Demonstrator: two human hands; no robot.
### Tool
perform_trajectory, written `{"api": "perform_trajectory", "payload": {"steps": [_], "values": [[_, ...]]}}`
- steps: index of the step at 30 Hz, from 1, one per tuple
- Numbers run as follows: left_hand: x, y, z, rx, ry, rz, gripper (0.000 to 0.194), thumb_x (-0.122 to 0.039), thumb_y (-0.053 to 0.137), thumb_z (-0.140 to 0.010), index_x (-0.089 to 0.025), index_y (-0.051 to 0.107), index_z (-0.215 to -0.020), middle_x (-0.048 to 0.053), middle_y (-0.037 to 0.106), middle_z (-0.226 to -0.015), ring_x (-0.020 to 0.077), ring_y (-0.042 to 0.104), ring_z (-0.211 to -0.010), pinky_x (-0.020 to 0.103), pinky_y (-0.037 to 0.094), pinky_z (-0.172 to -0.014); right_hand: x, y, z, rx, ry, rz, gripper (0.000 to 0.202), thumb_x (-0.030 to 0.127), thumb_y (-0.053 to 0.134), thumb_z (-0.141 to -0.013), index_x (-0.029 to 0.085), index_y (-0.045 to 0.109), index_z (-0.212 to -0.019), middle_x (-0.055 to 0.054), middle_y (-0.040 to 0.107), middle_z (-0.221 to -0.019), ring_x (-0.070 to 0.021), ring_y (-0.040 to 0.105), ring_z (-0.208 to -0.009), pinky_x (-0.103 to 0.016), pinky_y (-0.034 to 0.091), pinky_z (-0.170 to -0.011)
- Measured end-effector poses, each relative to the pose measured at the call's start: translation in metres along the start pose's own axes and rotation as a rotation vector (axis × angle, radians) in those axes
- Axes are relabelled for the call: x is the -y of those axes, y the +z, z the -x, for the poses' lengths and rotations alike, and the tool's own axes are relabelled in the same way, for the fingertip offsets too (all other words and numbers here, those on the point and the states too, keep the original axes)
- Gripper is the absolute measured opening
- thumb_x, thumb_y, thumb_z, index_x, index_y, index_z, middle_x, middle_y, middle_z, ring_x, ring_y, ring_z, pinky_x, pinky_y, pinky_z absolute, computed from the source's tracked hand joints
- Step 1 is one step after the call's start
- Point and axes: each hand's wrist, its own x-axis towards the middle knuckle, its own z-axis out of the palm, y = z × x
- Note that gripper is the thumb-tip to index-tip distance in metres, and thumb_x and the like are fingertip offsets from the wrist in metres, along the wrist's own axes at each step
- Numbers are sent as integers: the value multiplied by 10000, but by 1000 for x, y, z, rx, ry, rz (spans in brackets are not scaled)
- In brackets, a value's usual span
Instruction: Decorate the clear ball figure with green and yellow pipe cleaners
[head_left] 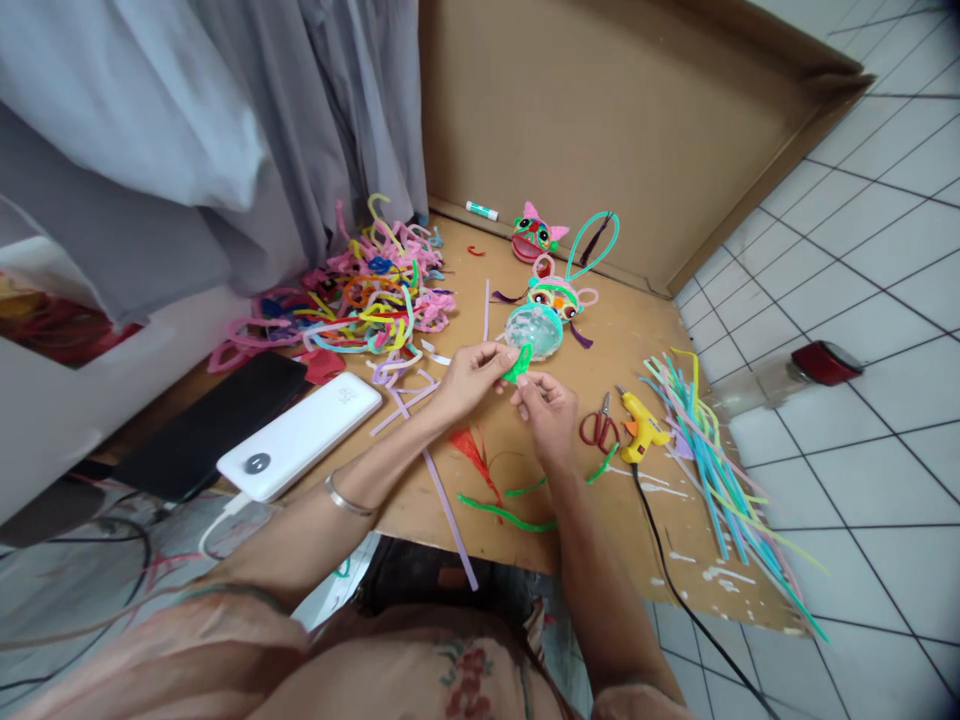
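Between my hands, at the middle of the head view, is a small bright green piece (pixel 518 366) that looks like pipe cleaner. My left hand (pixel 478 376) pinches it from the left, and my right hand (pixel 547 405) grips its lower right edge. Just beyond lies a clear, rounded piece with a turquoise rim (pixel 534 332), next to an animal face (pixel 556 300) made of pipe cleaners. Loose green stems (pixel 504 515) and a red tassel (pixel 474 456) rest on the cardboard nearer my body.
A colourful pipe cleaner heap (pixel 375 290) lies left, behind a white power bank (pixel 300 437) and black phone (pixel 214 425). At right are red-handled scissors (pixel 599 428), a yellow glue gun (pixel 641 425) with its cord, and straight stems (pixel 709 450). A pink-eared face (pixel 536 235) sits farther back.
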Motion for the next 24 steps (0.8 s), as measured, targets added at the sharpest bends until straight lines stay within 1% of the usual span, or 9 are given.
{"api": "perform_trajectory", "payload": {"steps": [4,6,8,10,13,16,18,21,24], "values": [[-1,-2,-2,41,-19,-5,489,-603,723,-654,-124,642,-714,1,583,-622,82,477,-521,213,393,-511,1,-1,0,0,10,-3,243,407,647,-747,169,622,-701,43,560,-528,-50,378,-420,-198,287,-422],[0,-3,-2,30,-18,-40,466,-573,740,-651,-121,655,-721,-1,587,-620,75,458,-520,207,372,-503,1,-1,1,16,16,10,253,410,632,-763,167,626,-694,35,575,-538,-52,405,-422,-196,313,-425],[1,-5,-2,-7,-6,-63,451,-568,714,-688,-123,654,-721,-2,583,-609,75,456,-519,204,360,-495,1,-1,1,25,25,23,268,421,614,-781,164,634,-705,20,605,-565,-62,453,-439,-200,358,-441],[2,-6,-2,-50,-2,-71,452,-580,676,-725,-129,641,-734,-1,586,-603,79,474,-509,205,371,-491,0,0,1,18,36,33,266,425,614,-781,163,648,-759,7,638,-605,-71,486,-453,-207,393,-452],[2,-7,-3,-105,-24,-65,457,-596,653,-740,-142,598,-746,1,603,-598,88,510,-479,209,403,-486,-2,3,2,16,42,50,265,413,633,-763,167,643,-861,3,669,-653,-74,497,-451,-212,405,-450],[2,-9,-3,-119,-19,-86,445,-589,644,-749,-148,581,-759,-1,607,-591,89,515,-461,203,405,-479,0,5,6,46,30,64,284,367,638,-776,189,599,-993,21,682,-664,-81,512,-455,-212,420,-469],[4,-10,-4,-122,13,-133,424,-569,627,-766,-147,586,-753,-5,600,-583,87,510,-465,198,394,-478,2,4,9,91,-6,89,263,337,620,-802,203,587,-1026,20,694,-686,-89,540,-484,-218,443,-503],[8,-12,-5,-128,57,-218,383,-519,592,-800,-146,587,-712,-13,574,-565,84,493,-483,193,362,-477,5,1,13,226,-102,153,169,300,522,-866,200,636,-940,-9,710,-748,-107,607,-590,-240,486,-599],[11,-13,-5,-136,57,-285,359,-482,602,-793,-147,575,-666,-29,522,-526,75,439,-474,189,313,-457,5,-2,13,383,-212,198,224,209,454,-863,204,650,-972,-15,711,-786,-120,639,-671,-258,508,-666]]}}
